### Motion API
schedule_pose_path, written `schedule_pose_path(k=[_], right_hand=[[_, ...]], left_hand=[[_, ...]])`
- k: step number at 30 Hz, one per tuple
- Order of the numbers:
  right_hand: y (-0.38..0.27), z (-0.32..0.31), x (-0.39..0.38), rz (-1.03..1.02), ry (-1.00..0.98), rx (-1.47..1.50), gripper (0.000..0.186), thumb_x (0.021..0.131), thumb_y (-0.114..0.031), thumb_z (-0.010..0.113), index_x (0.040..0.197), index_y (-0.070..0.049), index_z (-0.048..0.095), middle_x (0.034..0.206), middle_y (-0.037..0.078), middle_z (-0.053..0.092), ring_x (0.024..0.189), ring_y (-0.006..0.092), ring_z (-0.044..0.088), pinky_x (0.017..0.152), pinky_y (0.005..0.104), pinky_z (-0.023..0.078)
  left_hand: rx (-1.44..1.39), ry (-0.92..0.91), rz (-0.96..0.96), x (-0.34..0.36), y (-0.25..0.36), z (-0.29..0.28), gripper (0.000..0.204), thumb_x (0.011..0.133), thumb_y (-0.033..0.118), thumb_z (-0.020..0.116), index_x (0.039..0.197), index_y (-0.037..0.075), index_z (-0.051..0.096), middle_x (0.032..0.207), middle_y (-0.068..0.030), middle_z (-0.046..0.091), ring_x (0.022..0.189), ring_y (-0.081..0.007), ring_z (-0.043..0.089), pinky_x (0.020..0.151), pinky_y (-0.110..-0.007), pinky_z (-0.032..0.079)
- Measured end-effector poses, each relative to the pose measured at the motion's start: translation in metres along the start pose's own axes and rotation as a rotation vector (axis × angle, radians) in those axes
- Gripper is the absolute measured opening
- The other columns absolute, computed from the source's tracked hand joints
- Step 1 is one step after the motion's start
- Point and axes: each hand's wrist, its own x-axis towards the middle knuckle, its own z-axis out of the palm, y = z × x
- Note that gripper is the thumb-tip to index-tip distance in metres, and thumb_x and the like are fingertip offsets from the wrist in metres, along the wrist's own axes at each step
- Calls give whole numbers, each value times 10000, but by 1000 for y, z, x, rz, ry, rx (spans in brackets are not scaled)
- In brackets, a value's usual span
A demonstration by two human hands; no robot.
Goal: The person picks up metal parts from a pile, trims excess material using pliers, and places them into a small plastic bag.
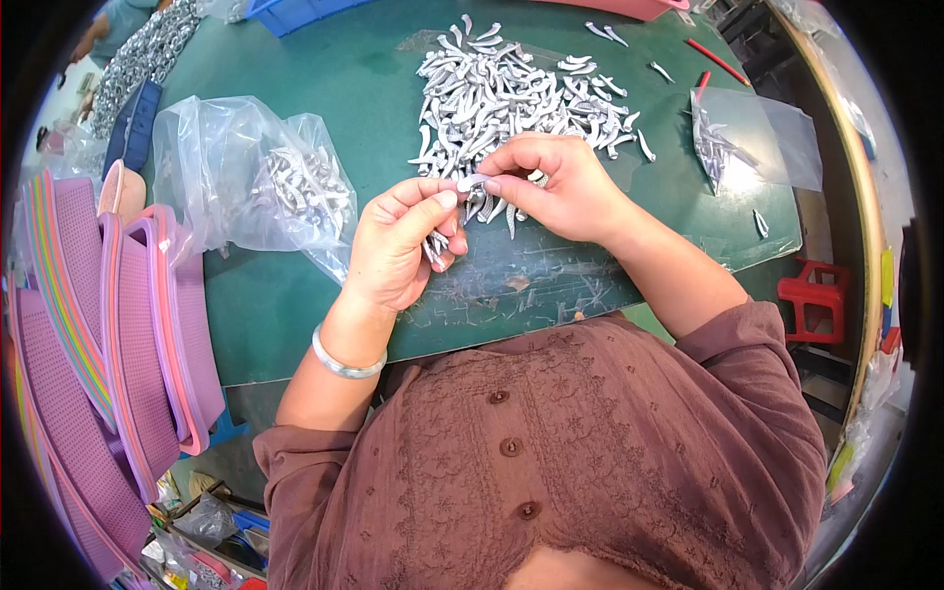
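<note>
At the middle of the green table, my left hand [408,231] is closed round some small silvery curved pieces [436,251], its thumb and index finger at one end of another such piece [471,183]. My right hand [551,187] pinches that piece from the other side, thumb and forefinger on it. Just beyond both hands lies a large heap [506,93] of the same pieces. A clear plastic bag [211,162] with similar pieces inside is left of my left hand, and a smaller open bag [718,147] holding some lies to the right.
Stacked lilac baskets [138,344] crowd the left edge. A blue tray [305,12], pink tray [619,6] and dark blue bin [133,123] sit at the back and left. Red rods [715,61] lie right. A red stool [814,300] stands beside the table [590,285]. Another person [108,34] is upper left.
</note>
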Motion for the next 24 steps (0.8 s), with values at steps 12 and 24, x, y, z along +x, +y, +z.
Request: schedule_pose_path(k=[12,24], right_hand=[[-2,2,-1,-98,54,-79,87,706,-73,624,777,-24,613,707,85,603,630,178,587,573,267,463],[-2,4,-2,-217,110,-168,80,697,-72,622,765,-34,603,705,81,595,650,196,580,569,276,452]], left_hand=[[15,51,4,1,-2,1,82,812,108,566,848,35,568,604,-16,534,496,-100,530,379,-179,354],[5,30,-88,1,0,2,144,827,172,561,848,31,580,575,0,513,414,-75,455,363,-168,333]])
